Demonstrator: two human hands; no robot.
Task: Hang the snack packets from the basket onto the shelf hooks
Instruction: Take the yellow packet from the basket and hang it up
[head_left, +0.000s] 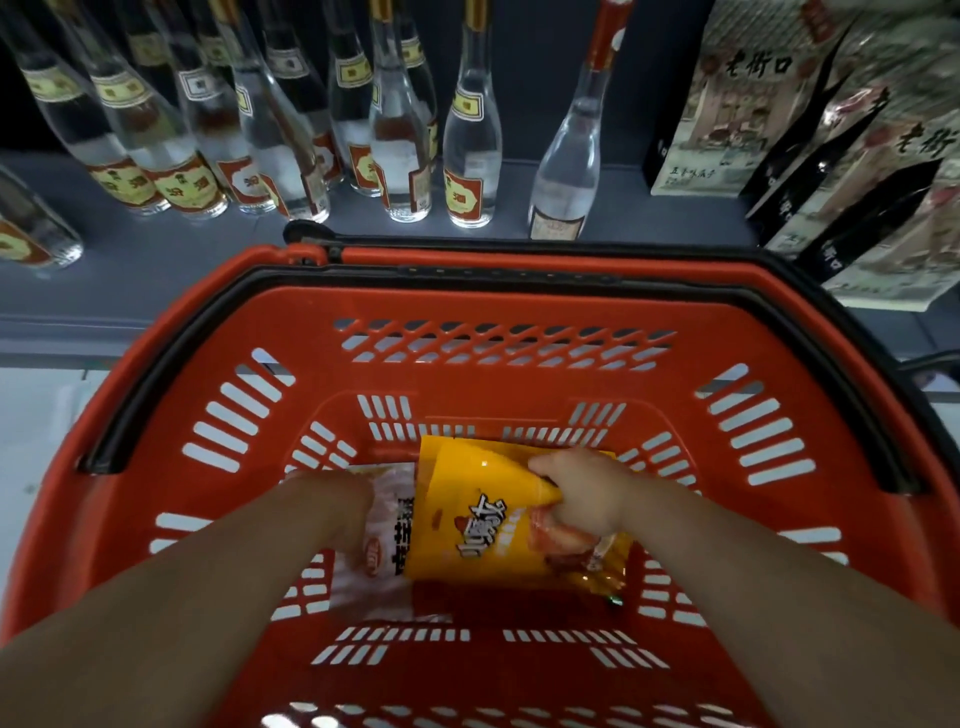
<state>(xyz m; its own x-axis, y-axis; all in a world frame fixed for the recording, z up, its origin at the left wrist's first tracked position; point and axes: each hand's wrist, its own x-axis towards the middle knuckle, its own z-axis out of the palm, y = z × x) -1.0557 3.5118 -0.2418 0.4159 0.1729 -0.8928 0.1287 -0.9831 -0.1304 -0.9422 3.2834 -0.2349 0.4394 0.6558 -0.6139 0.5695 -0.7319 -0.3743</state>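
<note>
Both my hands reach down into a red plastic basket (519, 306). A yellow snack packet (467, 525) lies on the basket floor, and my right hand (582, 493) grips its right side with curled fingers. Under and left of it lies a white and pink packet (384, 561). My left hand (343, 514) is on that white packet; it is blurred, and its fingers curl down over the packet's left edge. No shelf hooks are in view.
The basket has black handles (156, 364) folded along its rim. Behind it a grey shelf (156, 260) carries several clear glass bottles (470, 140) with red and yellow labels. Boxed and bagged goods (727, 98) stand at the back right.
</note>
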